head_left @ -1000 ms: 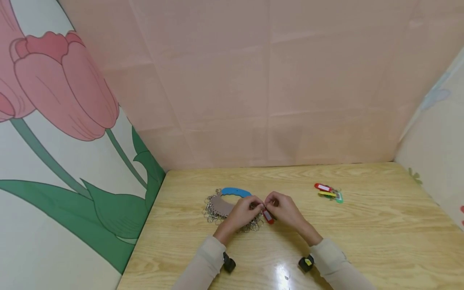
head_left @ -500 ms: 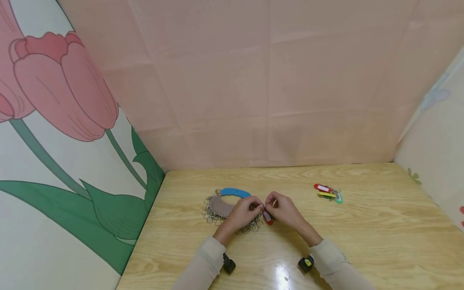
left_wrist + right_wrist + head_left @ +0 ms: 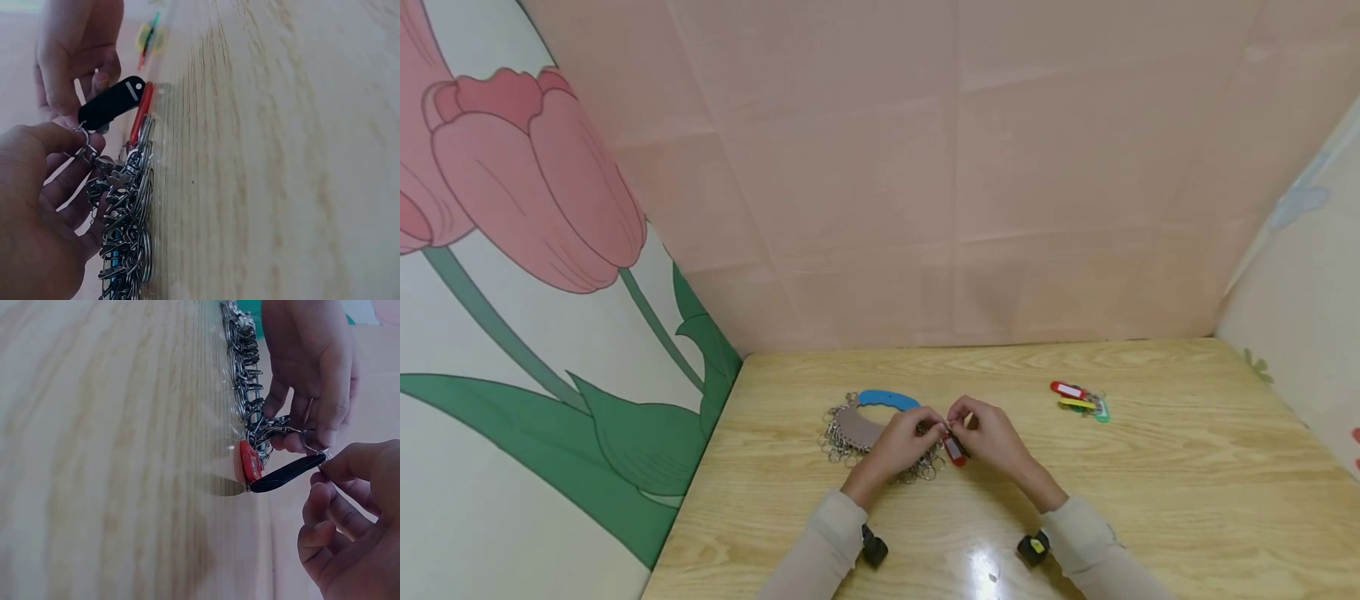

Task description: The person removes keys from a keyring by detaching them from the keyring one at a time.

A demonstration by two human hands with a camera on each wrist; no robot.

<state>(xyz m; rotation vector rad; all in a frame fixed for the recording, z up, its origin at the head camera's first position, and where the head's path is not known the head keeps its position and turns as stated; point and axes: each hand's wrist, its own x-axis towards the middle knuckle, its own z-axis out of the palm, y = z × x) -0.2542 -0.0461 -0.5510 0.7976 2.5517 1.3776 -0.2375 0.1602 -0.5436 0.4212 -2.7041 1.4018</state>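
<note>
In the head view my left hand (image 3: pixel 901 443) lies over the right side of a curved grey-brown plate (image 3: pixel 856 427), which is edged with several metal clasps and rings. Its thumb and finger pinch a split ring (image 3: pixel 304 441) hanging from that edge. Facing it, my right hand (image 3: pixel 994 435) pinches the small ring end of a black key tag (image 3: pixel 112 105) against the split ring. Fingertips hide exactly how the two rings join. Just beside the black tag, a red key tag (image 3: pixel 954 451) with a white label rests against the table by the clasps.
A blue grip (image 3: pixel 887 398) forms the far side of the plate. Farther right on the wooden table (image 3: pixel 1187 467) lies a small pile of key tags (image 3: pixel 1078 400) in red, yellow and green. A pink cloth wall (image 3: pixel 865 183) stands behind the table.
Both hands stay nearly in place. My right fingertips shift slightly at the split ring, away from the left ones and back again.
</note>
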